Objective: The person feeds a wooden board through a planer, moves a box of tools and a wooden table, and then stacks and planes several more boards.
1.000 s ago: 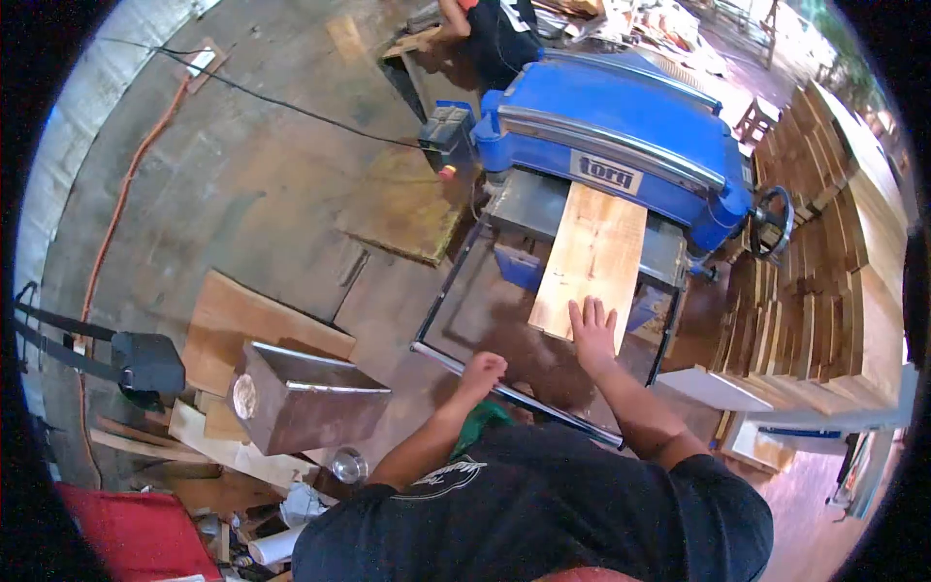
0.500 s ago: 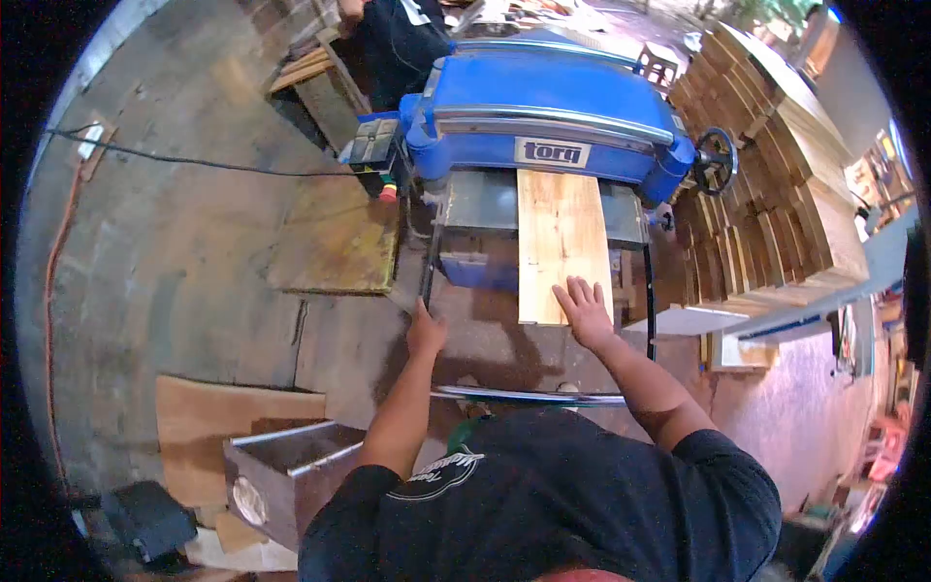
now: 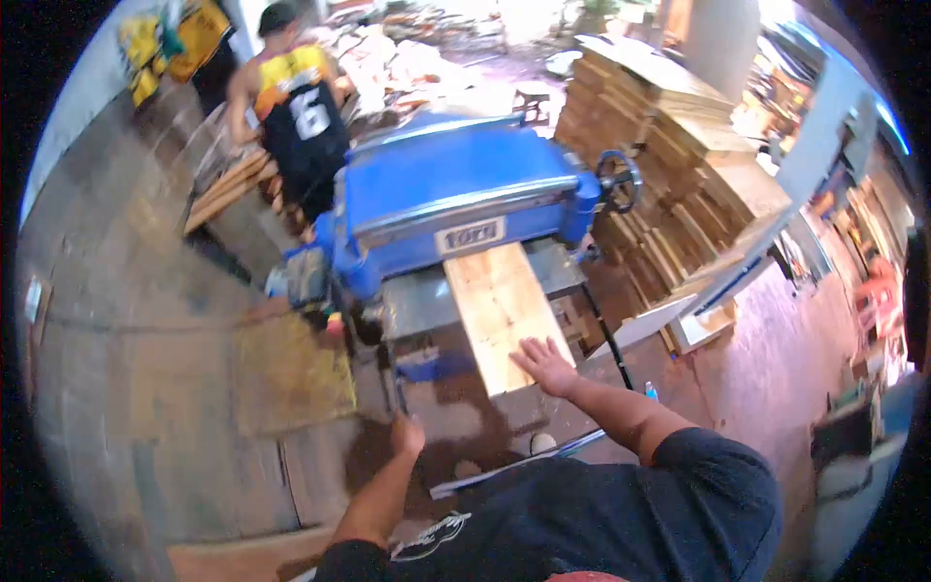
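Observation:
A pale wooden board (image 3: 506,315) lies on the metal bed (image 3: 419,301) of a blue thickness planer (image 3: 456,189), its far end under the machine's front. My right hand (image 3: 546,367) rests flat on the near right part of the board, fingers spread. Off to the left and lower, my left hand (image 3: 408,436) is closed around the near part of a dark frame rail (image 3: 396,386) that runs out from the planer. Its fingertips are partly hidden.
Behind the planer at left stands another person (image 3: 301,112) in a yellow and black jersey, facing away. Tall stacks of boards (image 3: 669,165) rise close on the right. A handwheel (image 3: 619,181) juts from the planer's right side. A metal roller bar (image 3: 485,477) crosses near my body.
My view has tilted and swung, so the planer appears lower and further left, and the other person shows more fully. Both hands keep their places on the board and the rail.

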Motion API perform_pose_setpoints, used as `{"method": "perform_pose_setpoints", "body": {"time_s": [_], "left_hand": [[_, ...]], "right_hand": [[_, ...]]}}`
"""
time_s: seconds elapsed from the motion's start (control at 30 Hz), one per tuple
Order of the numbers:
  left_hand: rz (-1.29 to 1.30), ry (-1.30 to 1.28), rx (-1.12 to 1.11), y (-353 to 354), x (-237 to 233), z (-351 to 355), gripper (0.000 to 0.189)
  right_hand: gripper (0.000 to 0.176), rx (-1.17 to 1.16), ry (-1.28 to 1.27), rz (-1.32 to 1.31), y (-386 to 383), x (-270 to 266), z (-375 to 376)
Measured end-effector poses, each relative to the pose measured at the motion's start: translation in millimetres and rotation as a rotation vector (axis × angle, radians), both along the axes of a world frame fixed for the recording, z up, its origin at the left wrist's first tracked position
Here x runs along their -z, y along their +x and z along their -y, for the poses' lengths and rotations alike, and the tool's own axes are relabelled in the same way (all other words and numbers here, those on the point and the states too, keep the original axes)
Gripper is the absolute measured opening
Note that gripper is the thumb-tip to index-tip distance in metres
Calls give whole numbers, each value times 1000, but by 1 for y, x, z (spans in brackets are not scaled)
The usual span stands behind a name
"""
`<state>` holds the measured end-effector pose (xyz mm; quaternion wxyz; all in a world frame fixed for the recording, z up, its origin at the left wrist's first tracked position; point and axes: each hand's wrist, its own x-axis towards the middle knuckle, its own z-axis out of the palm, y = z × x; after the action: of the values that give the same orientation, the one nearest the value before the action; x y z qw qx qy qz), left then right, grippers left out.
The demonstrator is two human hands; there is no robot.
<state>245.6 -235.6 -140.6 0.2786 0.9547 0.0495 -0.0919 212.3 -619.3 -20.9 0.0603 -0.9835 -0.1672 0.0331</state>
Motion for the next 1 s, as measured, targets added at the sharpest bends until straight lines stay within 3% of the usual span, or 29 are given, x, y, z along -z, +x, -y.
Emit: {"method": "perform_pose_setpoints", "body": {"time_s": [0.1,0.13,0.23,0.33,0.4,0.6,0.7,1.0], "left_hand": [[-31,25,-102,-4,-33,22,41],[-30,19,-78,-4,-25,24,41],[177,49,-87,-9,-27,23,41],[87,122,-59,-7,-47,24,43],[-39,18,-74,-5,-59,26,46],[-51,125,-109,-2,-19,15,44],[-91,220,-124,-7,-54,30,45],[65,240,-150,-8,-43,28,41]], "right_hand": [[71,1,16,52,0,10,7],[70,-6,19,57,2,10,7],[69,1,20,14,4,1,7],[70,-1,8,42,11,3,8],[70,-18,1,23,18,0,11],[69,-28,-38,60,32,9,19],[68,-29,-41,40,40,-2,21],[63,-30,-78,101,66,6,24]]}}
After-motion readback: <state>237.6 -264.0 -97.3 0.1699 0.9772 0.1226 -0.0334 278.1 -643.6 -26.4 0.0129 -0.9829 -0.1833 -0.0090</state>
